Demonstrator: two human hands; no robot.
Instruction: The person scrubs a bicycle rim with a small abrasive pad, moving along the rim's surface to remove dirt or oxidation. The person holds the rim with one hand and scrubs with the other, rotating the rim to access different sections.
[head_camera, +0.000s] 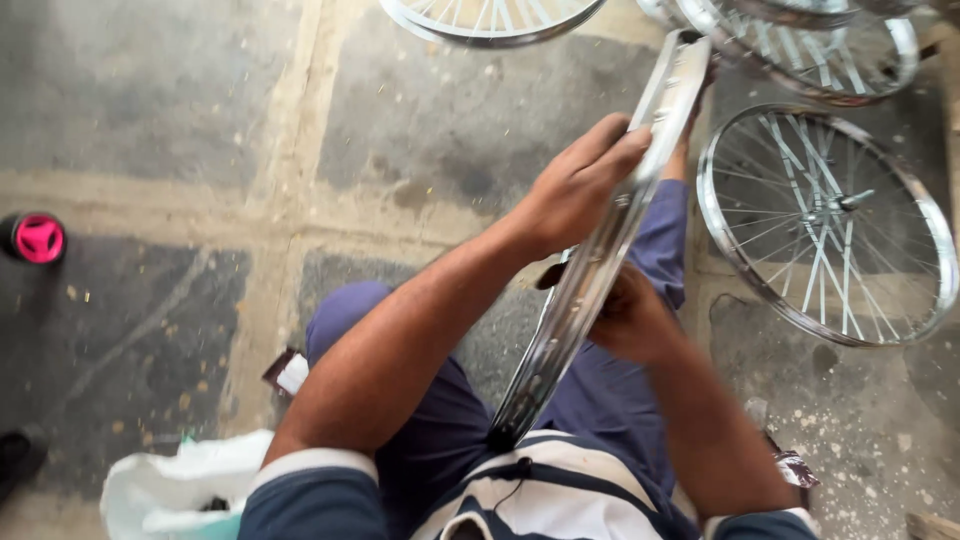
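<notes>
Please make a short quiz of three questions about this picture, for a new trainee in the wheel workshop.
1. True or false: the left hand grips the bare metal rim near its upper part.
2. Where is the right hand? A) flat on the floor B) on the rim, lower down, behind it C) inside the white bag
3. What lies on the floor at the right of the person?

Key
1. True.
2. B.
3. A finished spoked wheel, lying flat; more wheels show at the top edge.
</notes>
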